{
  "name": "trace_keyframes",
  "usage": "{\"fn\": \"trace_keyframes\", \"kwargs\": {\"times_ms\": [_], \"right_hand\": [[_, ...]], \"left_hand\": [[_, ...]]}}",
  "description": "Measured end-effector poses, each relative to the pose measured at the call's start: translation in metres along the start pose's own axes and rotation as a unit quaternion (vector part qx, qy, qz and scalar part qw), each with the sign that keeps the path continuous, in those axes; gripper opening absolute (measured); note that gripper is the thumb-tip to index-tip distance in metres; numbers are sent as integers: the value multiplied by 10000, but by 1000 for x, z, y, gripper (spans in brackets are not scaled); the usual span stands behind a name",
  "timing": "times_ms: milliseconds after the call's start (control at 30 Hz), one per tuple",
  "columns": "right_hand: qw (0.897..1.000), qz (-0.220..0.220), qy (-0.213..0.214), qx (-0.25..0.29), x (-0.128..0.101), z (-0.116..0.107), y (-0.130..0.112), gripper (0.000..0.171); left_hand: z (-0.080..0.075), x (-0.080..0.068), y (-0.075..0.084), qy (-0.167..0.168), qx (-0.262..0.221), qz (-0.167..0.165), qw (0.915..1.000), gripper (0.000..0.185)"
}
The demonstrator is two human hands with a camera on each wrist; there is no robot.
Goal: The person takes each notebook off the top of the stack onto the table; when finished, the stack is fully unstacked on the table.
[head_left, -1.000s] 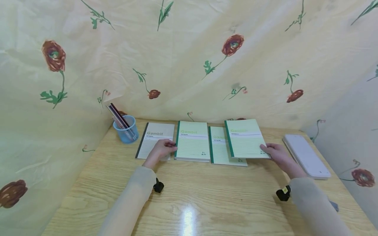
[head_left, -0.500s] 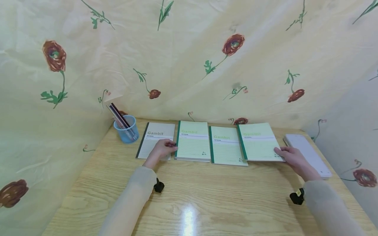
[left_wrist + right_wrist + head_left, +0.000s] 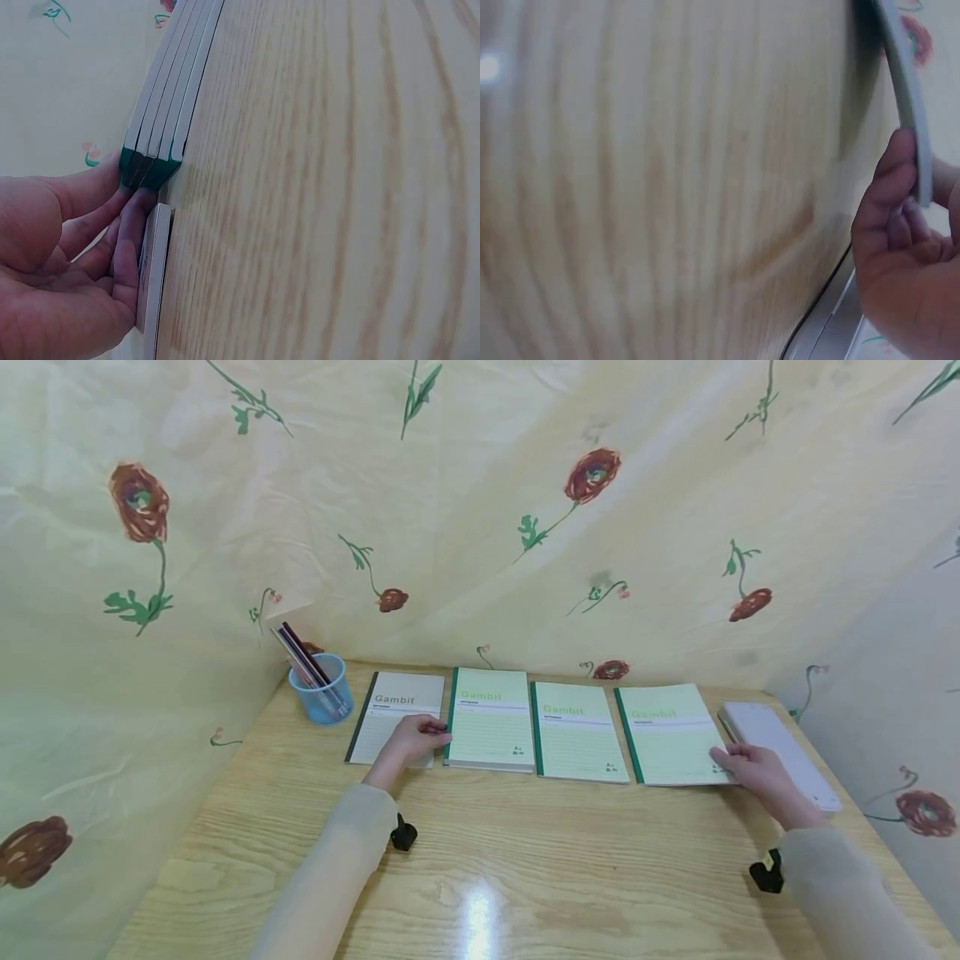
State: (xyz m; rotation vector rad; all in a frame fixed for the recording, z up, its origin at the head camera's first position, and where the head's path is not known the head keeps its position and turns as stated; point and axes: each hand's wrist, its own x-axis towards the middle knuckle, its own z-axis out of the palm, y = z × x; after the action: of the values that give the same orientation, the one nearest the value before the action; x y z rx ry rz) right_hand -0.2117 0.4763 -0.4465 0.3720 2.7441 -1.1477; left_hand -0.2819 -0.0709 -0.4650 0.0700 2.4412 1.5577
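Note:
At the right, my right hand (image 3: 765, 772) pinches the lower right corner of a pale green notebook (image 3: 663, 739), thumb on its cover and fingers beneath. In the right wrist view that notebook's edge (image 3: 911, 97) stands off the wood. My left hand (image 3: 408, 739) reaches over a grey notebook (image 3: 393, 687) and grips the spine side of a stack of green notebooks (image 3: 491, 718). The left wrist view shows the thumb at the top of the green spines (image 3: 150, 169) and fingertips against them. Between the stack and the held notebook lies a single green notebook (image 3: 577, 731).
A blue mesh pen cup (image 3: 321, 702) with several pens or pencils stands at the back left. A white flat box-like device (image 3: 780, 747) lies right of the held notebook. Floral cloth (image 3: 480, 527) hangs behind the wooden table (image 3: 525, 868).
My right hand has carried its notebook rightward off the single green one and lowered it toward the table beside it. The left hand has stayed at the stack.

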Motion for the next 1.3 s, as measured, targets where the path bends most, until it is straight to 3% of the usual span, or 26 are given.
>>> {"fn": "trace_keyframes", "kwargs": {"times_ms": [167,433,1033,1300], "right_hand": [[9947,-251,567,-817,-1,10,1,64],[9825,-388,1120,-1440,-2,22,-7,46],[9827,-67,988,-1564,-7,25,-15,45],[9796,-117,1584,-1235,-3,31,-28,41]], "left_hand": [[0,0,0,31,78,-1,10000,28],[0,0,-1,14,62,30,10000,29],[1,1,-1,19,138,-31,9999,29],[1,1,-2,11,183,8,9998,29]]}}
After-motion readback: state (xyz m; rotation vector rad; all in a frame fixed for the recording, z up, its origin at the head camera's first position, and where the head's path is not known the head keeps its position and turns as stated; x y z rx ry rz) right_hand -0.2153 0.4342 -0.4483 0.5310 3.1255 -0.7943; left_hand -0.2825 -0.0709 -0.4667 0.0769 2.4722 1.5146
